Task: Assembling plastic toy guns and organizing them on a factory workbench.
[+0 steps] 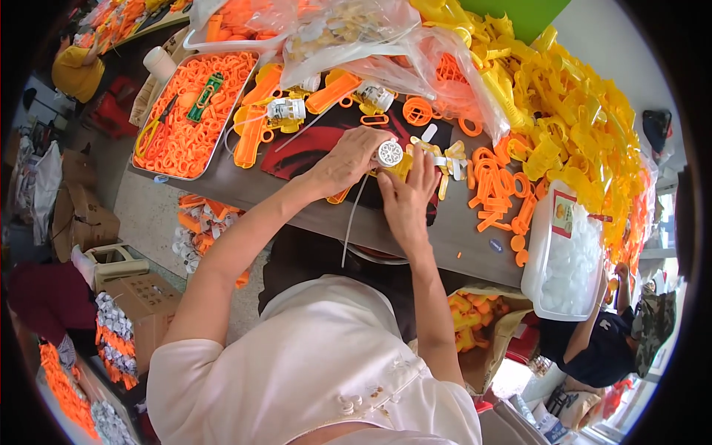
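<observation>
Over the dark table mat, both my hands close around a yellow toy gun part [399, 169] with a round white patterned nozzle [389, 153]. My left hand [347, 163] grips it from the left, fingers curled at the nozzle. From the right, my right hand [408, 194] presses its thumb and fingers on the yellow body. A thin white tube [353, 222] hangs from it past the table's front edge. Beyond my left hand lie several similar orange-and-yellow toy gun assemblies [252, 137] with transparent cylinders. Small yellow and white pieces [447, 162] lie beside my right fingers.
On the left, a metal tray [194, 176] holds orange rings, yellow-handled scissors [154, 132] and a green tool [206, 96]. Loose orange parts [489, 182] and a white tub [528, 278] are right. Yellow parts [571, 111] pile behind. Another person [593, 341] works at far right.
</observation>
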Demonstrator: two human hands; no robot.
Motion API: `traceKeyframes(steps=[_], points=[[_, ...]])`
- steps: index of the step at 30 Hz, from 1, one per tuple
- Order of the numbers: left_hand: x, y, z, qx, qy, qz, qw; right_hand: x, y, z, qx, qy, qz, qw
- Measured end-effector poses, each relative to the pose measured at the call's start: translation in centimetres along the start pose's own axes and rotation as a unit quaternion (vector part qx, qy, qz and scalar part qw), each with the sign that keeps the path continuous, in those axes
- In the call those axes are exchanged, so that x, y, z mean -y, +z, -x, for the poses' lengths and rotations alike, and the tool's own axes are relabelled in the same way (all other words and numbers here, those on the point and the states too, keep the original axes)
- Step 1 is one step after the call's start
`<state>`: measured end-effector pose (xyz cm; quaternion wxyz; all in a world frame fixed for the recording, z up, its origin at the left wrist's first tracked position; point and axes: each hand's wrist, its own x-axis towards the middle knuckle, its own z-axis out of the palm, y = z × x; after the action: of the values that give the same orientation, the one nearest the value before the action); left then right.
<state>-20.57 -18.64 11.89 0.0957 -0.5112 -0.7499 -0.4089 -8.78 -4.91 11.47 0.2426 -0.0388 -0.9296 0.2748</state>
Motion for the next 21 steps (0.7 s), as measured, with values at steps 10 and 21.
traceKeyframes(steps=[10, 21], points=[[-0.2, -1.3, -0.3, -0.013, -0.045, 0.08, 0.996, -0.7, -3.3, -2.0, 0.1, -0.023, -0.045, 0.994], [-1.2, -6.2, -4.0, 0.138, 0.023, 0.057, 0.988, 1.5, -3.7, -3.3, 0.031, 0.004, -0.152, 0.988]])
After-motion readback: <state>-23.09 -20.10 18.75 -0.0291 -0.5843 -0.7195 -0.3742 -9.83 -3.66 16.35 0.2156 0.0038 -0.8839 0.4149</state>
